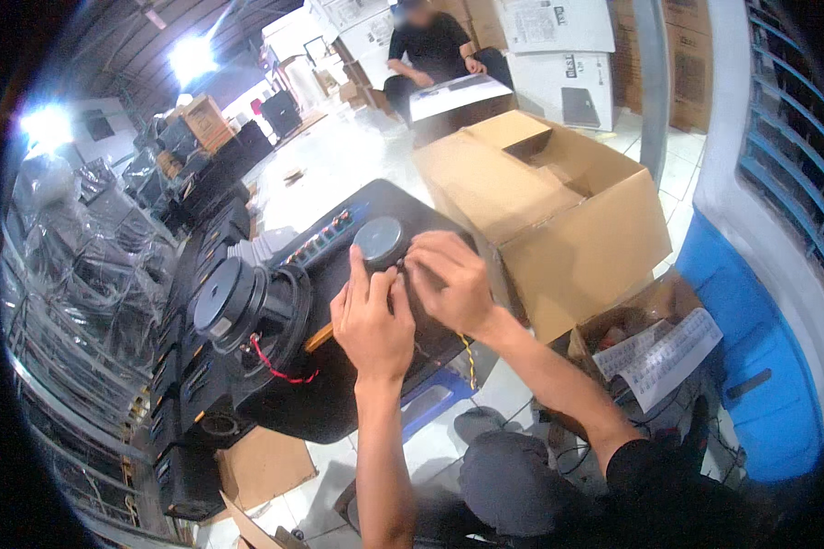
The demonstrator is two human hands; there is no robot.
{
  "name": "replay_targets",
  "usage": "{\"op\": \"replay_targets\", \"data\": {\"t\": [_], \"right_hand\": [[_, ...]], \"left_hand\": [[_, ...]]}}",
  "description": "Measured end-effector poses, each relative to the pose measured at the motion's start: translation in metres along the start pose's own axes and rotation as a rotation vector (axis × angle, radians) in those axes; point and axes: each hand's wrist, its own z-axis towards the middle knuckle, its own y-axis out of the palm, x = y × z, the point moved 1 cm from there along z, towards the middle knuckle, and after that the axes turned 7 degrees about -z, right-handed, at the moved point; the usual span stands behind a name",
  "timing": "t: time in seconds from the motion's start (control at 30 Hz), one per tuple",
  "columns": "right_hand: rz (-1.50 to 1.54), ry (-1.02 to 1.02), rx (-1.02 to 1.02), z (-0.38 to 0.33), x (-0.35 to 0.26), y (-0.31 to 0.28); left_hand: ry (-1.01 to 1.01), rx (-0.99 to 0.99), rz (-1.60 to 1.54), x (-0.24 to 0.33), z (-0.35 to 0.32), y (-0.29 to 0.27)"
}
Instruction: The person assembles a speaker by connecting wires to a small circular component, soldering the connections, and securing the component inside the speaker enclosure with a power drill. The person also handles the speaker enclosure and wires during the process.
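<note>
A round grey speaker driver (379,242), magnet side up, sits on the black speaker cabinet (339,407), which lies in front of me. The fingers of my left hand (374,325) rest against its near left edge, index finger stretched along the side and thumb bent in toward the rim. My right hand (453,282) is at its right edge with the fingers pinched; what they hold is hidden. To the left, a larger woofer (233,302) rests magnet up, with a red-and-black wire (279,368) trailing from it. An orange stick-like tool (319,338) lies beside the woofer.
An open cardboard box (586,261) stands right of the cabinet. A yellow-and-black twisted wire (469,361) hangs at the cabinet's near edge. Several black cabinets (178,403) line the left. Printed sheets (664,357) lie over a lower box. Another person (435,55) sits at the back.
</note>
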Motion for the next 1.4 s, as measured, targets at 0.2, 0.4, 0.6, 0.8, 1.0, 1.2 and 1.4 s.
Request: {"op": "replay_targets", "data": {"t": [0.2,0.4,0.6,0.8,1.0,1.2,1.4], "right_hand": [[0.036,0.0,0.027,-0.003,0.0,0.001],[0.003,0.011,0.019,-0.001,0.0,0.002],[-0.017,-0.044,0.004,-0.006,0.003,0.001],[-0.285,-0.374,-0.145,0.004,-0.002,-0.011],[-0.394,-0.58,-0.258,0.015,-0.002,-0.017],[-0.443,-0.715,-0.332,0.023,-0.005,-0.02],[-0.498,-0.96,-0.458,0.039,-0.006,-0.028]], "left_hand": [[-0.003,0.004,0.007,0.001,-0.002,0.002],[0.0,-0.005,0.046,-0.002,0.0,0.0],[-0.016,0.012,0.003,-0.001,-0.004,0.003],[-0.018,0.011,-0.007,-0.001,-0.002,0.002],[-0.001,0.04,-0.004,-0.002,-0.003,0.002],[-0.015,0.008,-0.033,-0.004,-0.005,0.001],[-0.007,0.01,-0.043,-0.005,-0.005,0.002]]}}
